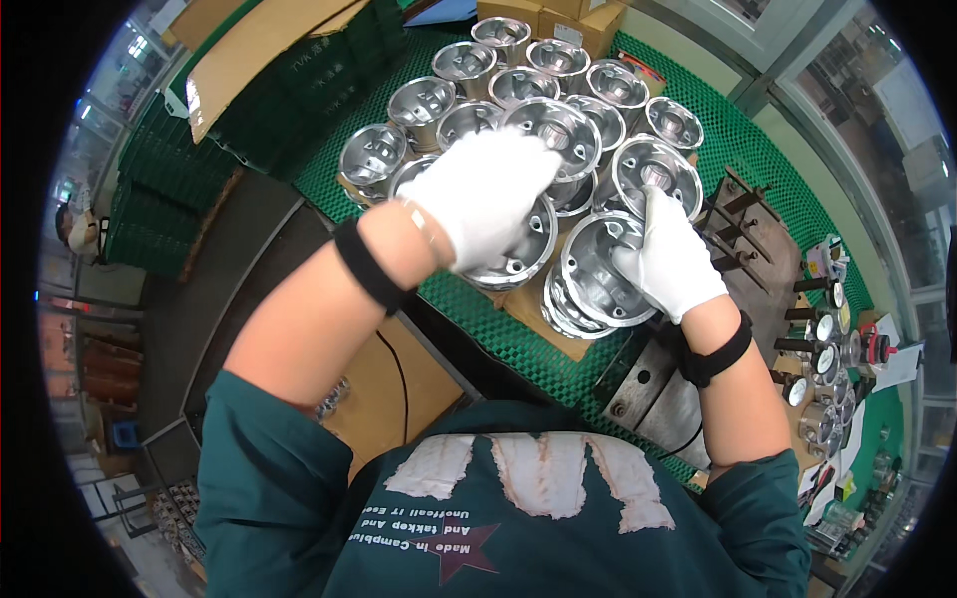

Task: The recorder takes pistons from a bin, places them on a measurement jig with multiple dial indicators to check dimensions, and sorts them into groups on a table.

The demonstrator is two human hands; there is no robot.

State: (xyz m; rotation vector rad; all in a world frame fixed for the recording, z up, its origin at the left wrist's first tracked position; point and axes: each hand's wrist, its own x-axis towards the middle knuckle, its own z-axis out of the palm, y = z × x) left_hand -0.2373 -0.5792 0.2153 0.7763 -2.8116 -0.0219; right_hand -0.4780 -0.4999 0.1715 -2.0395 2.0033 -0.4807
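Observation:
Shiny hollow metal pistons stand close together with their open ends up. My left hand [483, 189], in a white glove, is over the near left of the group, partly covering a front piston [538, 254] and reaching to the rim of another piston [563, 130]. Its fingers are smeared by motion, so I cannot tell whether it grips anything. My right hand [673, 254], also gloved, has its thumb inside the front right piston [596, 274] and closes on that rim. Its forefinger extends to the piston behind [653, 164].
Green perforated matting [743, 164] covers the bench. A dark metal fixture with upright posts [743, 224] stands right of the pistons. Farther right are several dial gauges [825, 327]. Green boxes [299, 90] with a cardboard flap are stacked at the left; cardboard boxes [588, 30] stand behind.

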